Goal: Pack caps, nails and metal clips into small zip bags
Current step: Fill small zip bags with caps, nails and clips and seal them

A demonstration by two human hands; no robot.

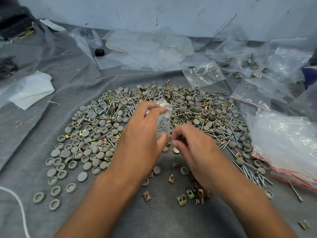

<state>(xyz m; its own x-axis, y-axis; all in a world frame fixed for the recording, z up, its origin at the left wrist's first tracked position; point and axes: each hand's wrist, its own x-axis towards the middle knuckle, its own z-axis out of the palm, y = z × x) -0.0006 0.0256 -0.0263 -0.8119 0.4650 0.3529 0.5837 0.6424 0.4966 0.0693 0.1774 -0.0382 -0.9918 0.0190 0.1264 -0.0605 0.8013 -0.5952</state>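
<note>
Left hand (142,129) grips a small clear zip bag (163,121) upright, thumb and fingers curled round its sides; grey caps show through the plastic. Right hand (190,145) sits just beside the bag's lower edge, fingertips pinched together; what they pinch is too blurred to tell. Both hands are held above the grey cloth (163,219) that covers the work surface.

Nearest the person: a loose cluster of brass-coloured metal clips (195,194) on the cloth, under the right forearm, with a few single clips scattered around it. A white cord (18,203) crosses the near left corner.

Behind the hands: a broad mixed heap of grey caps (96,134), silver nails (228,143) and more clips, spread wide.

Right of the heap: a stack of empty zip bags with red seal strips (288,152). Further right and back: bags already holding parts (252,66).

Far edge: crumpled clear plastic sheets (149,48), a small black object (99,52) and a pale wall (171,12).
</note>
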